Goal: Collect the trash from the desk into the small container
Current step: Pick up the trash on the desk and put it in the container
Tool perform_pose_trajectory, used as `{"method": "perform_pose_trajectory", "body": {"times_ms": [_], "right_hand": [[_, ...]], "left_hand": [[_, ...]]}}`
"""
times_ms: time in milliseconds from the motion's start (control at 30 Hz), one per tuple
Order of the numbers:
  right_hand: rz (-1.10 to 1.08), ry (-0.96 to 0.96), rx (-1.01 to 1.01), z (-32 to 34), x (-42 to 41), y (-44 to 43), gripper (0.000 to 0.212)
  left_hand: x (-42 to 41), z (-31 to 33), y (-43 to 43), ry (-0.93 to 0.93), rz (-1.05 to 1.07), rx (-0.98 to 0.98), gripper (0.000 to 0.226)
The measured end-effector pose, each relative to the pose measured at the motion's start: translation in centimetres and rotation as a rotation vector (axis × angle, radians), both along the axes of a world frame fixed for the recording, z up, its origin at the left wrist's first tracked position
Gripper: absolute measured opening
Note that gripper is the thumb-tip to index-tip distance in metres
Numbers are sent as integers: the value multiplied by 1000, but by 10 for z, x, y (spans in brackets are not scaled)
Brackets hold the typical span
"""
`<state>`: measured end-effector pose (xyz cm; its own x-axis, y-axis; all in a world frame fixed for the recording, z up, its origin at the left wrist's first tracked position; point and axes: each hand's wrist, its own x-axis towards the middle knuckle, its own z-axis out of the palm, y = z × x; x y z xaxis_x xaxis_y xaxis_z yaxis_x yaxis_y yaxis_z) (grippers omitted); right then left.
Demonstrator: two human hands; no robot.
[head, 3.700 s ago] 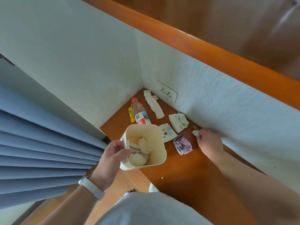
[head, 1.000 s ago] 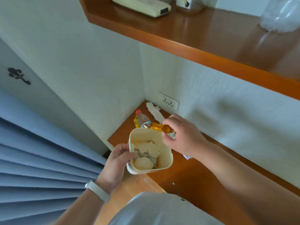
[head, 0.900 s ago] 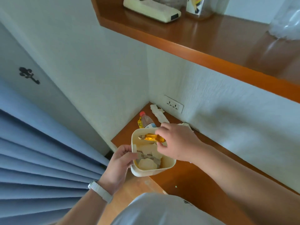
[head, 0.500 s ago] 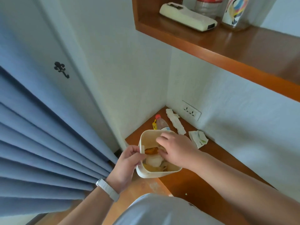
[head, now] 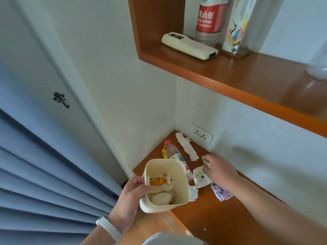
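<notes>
Down at the desk's [head: 221,218] corner, the person's left hand [head: 134,190] grips the small container [head: 166,184] by its nine o'clock rim, fingers curled over the edge. The cream container is tilted, held at the desk's near edge. Inside lie crumpled tissues [head: 161,198] and an orange wrapper [head: 156,181], the wrapper close to the gripped side.

The right hand [head: 219,171] reaches out at about two o'clock from the container, close to the wall. Its forefinger and thumb are bent round a folded white napkin [head: 206,160] and pinch it; the other fingers are loosely curled.

More trash lies on the desk. A flower-printed paper [head: 200,176] sits at three o'clock from the container, just below the right hand. A purple wrapper [head: 221,191] lies at four o'clock, partly under the right forearm. A crumpled tissue [head: 193,191] touches the container's right wall. At twelve o'clock a plastic bottle [head: 175,154] with a red cap lies on its side, its lower part hidden behind the container, and a yellow sachet [head: 165,153] lies just beside it. A long white tissue strip [head: 186,147] stretches at one o'clock toward the wall socket [head: 201,136].

A white watch [head: 109,228] sits on the left wrist.
</notes>
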<state>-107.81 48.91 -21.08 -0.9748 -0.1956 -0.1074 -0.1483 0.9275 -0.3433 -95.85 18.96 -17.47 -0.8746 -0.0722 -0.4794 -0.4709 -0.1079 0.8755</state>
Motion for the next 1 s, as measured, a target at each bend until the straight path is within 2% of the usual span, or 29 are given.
{"method": "perform_pose_trajectory", "body": {"times_ms": [100, 267, 433, 533, 667, 733, 833, 1000], "right_hand": [[-112, -168, 131, -29, -20, 27, 48], [-296, -257, 92, -66, -42, 45, 58], [-314, -332, 59, -93, -63, 46, 68], [-329, -361, 24, -104, -71, 45, 67], [-346, -351, 21, -117, -75, 46, 63], [-340, -321, 14, -118, -73, 47, 53], [-252, -299, 73, -122, -72, 49, 27], [-332, -338, -1, -137, -74, 54, 25]], "left_hand": [[-6, 3, 2, 8, -2, 5, 54], [-11, 6, 3, 14, 26, 13, 50], [-16, 5, 3, -1, 90, 6, 50], [-20, 4, 4, -13, 132, -14, 53], [-21, 2, 7, -45, 159, -27, 45], [-21, 2, 7, -55, 171, -23, 45], [-23, 2, 10, -63, 162, -28, 42], [-23, 4, 16, -54, 139, -41, 37]]}}
